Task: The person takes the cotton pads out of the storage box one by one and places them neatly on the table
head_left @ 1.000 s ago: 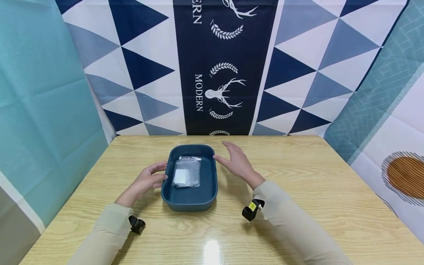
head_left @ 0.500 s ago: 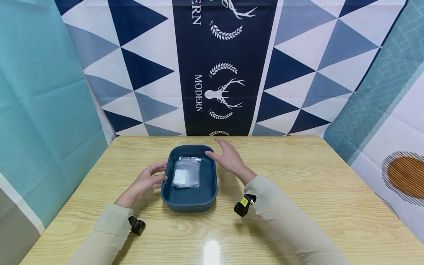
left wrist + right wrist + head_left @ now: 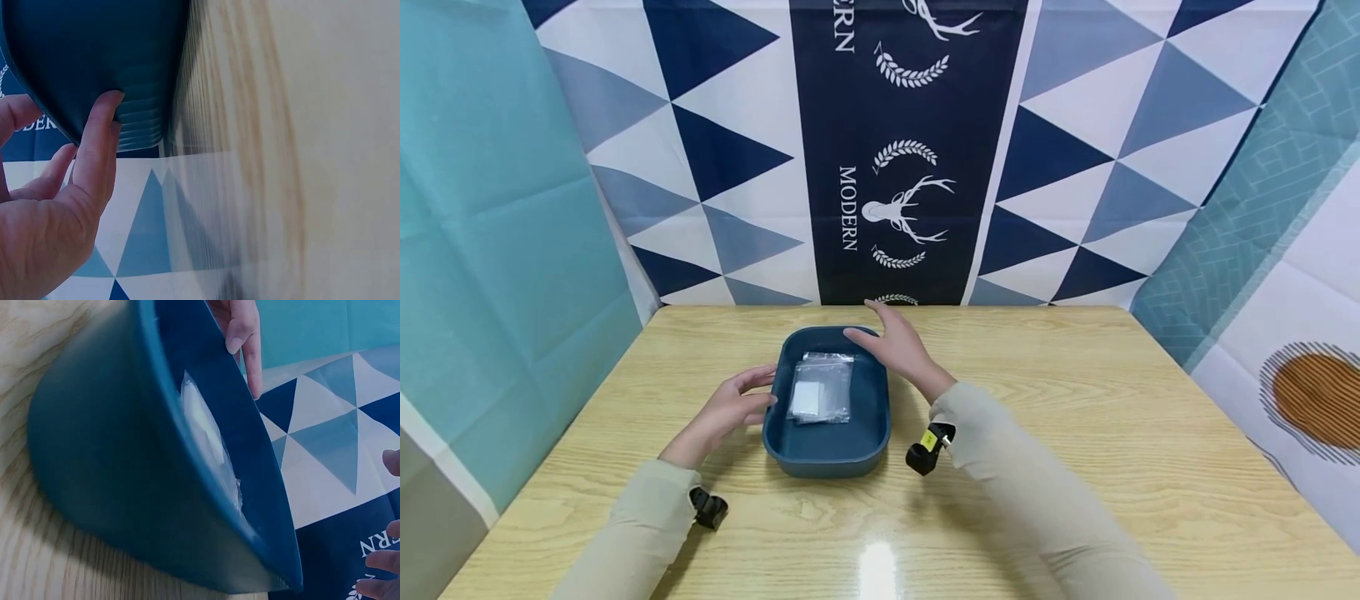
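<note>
Relaxed left hand (image 3: 727, 410) touches bin (image 3: 826, 467) at left; spread right hand (image 3: 901, 348) holds nothing; bin judged light, stiff, best gripped by opposite sides

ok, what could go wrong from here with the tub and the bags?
1. The right hand hangs close by the far right corner of the blue tub and might knock the rim.
2. The left hand sits at the tub's left side with fingers spread, not wrapped round it, so a bump could shift the tub.
3. The clear bags look stacked and might slide about if the tub tilts.
</note>
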`<state>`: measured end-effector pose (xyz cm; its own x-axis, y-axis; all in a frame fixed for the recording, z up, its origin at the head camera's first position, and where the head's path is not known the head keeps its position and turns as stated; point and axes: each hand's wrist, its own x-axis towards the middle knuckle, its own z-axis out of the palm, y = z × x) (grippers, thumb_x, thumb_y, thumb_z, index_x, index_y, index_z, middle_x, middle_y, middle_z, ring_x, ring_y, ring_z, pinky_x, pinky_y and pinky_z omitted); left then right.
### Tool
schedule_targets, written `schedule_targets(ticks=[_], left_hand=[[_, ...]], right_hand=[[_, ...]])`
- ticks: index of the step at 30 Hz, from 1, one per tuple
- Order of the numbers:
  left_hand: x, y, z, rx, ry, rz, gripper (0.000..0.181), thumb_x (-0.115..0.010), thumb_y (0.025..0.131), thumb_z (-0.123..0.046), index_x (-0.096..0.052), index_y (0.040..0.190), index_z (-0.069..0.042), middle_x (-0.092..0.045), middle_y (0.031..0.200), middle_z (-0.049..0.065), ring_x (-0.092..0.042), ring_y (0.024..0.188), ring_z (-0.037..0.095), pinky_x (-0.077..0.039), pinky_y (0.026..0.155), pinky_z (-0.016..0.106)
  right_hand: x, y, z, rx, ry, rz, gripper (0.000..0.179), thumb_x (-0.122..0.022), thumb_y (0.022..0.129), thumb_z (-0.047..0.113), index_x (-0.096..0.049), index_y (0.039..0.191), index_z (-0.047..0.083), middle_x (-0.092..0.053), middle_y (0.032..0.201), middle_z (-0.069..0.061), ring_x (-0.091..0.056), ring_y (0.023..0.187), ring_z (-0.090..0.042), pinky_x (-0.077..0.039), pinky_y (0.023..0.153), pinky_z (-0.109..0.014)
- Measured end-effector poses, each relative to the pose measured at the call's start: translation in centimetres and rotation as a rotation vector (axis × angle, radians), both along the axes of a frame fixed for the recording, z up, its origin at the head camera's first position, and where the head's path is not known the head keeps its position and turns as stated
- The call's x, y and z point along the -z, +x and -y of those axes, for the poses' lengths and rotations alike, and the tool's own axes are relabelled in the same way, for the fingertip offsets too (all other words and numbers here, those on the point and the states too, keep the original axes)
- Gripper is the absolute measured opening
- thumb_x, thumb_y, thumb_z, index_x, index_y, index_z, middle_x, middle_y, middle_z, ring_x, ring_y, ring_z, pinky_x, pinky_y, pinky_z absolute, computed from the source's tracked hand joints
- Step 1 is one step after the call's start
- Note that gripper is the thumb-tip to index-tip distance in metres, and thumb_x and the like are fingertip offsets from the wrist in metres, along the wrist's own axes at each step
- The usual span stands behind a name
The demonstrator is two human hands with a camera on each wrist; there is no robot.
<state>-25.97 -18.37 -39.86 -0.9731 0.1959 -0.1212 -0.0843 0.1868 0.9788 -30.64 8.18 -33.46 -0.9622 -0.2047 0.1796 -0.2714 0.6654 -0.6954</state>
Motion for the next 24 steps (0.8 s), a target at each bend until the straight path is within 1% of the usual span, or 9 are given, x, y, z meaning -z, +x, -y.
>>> schedule_targets(ticks=[3,5,10,13,18,24], left_hand=[[-0.1,0.1,0.2,-0.009,0.004,0.0,0.058,-0.055,0.088,-0.003,-0.035,0.142,-0.003,-0.036,0.14,0.022,-0.048,0.117,0.037,-0.052,0.081,0.039],[-0.1,0.1,0.3,-0.005,0.009,-0.001,0.058,-0.055,0.088,-0.003,-0.035,0.142,-0.003,-0.036,0.14,0.022,-0.047,0.118,0.037,-0.052,0.082,0.04],[-0.1,0.0,0.2,-0.002,0.015,0.006,0.057,-0.054,0.088,-0.003,-0.035,0.142,-0.004,-0.035,0.14,0.022,-0.047,0.118,0.037,-0.051,0.083,0.04],[-0.1,0.0,0.1,-0.008,0.007,0.002,0.057,-0.054,0.088,-0.004,-0.034,0.142,-0.004,-0.035,0.14,0.022,-0.047,0.119,0.037,-0.051,0.083,0.04],[-0.1,0.1,0.2,-0.015,-0.005,-0.004,0.058,-0.054,0.088,-0.004,-0.034,0.143,-0.004,-0.036,0.141,0.022,-0.046,0.119,0.038,-0.052,0.082,0.04],[0.0,0.0,0.0,-0.008,0.006,0.004,0.058,-0.054,0.088,-0.004,-0.035,0.142,-0.005,-0.036,0.14,0.021,-0.047,0.118,0.037,-0.052,0.082,0.039]], right_hand=[[0.0,-0.3,0.8,-0.017,-0.026,0.021,0.071,-0.058,0.087,0.05,-0.035,0.144,0.015,-0.031,0.148,-0.007,-0.027,0.135,-0.026,-0.027,0.107,-0.045],[0.1,-0.4,1.2,-0.025,-0.049,0.033,0.071,-0.058,0.087,0.049,-0.035,0.144,0.015,-0.033,0.147,-0.007,-0.029,0.134,-0.026,-0.029,0.106,-0.045],[0.4,-0.9,1.9,-0.041,-0.141,0.069,0.066,-0.06,0.088,0.044,-0.037,0.143,0.016,-0.037,0.144,-0.009,-0.034,0.13,-0.026,-0.033,0.103,-0.045],[0.5,-1.2,2.4,-0.043,-0.195,0.091,0.063,-0.06,0.088,0.041,-0.038,0.142,0.016,-0.038,0.143,-0.009,-0.035,0.129,-0.026,-0.034,0.102,-0.045],[0.6,-1.6,3.2,-0.033,-0.257,0.123,0.061,-0.061,0.088,0.039,-0.041,0.141,0.014,-0.041,0.141,-0.01,-0.037,0.128,-0.028,-0.035,0.102,-0.044],[1.3,-2.1,3.8,-0.027,-0.356,0.17,0.061,-0.063,0.088,0.037,-0.042,0.139,0.011,-0.044,0.138,-0.013,-0.04,0.126,-0.029,-0.037,0.1,-0.041]])
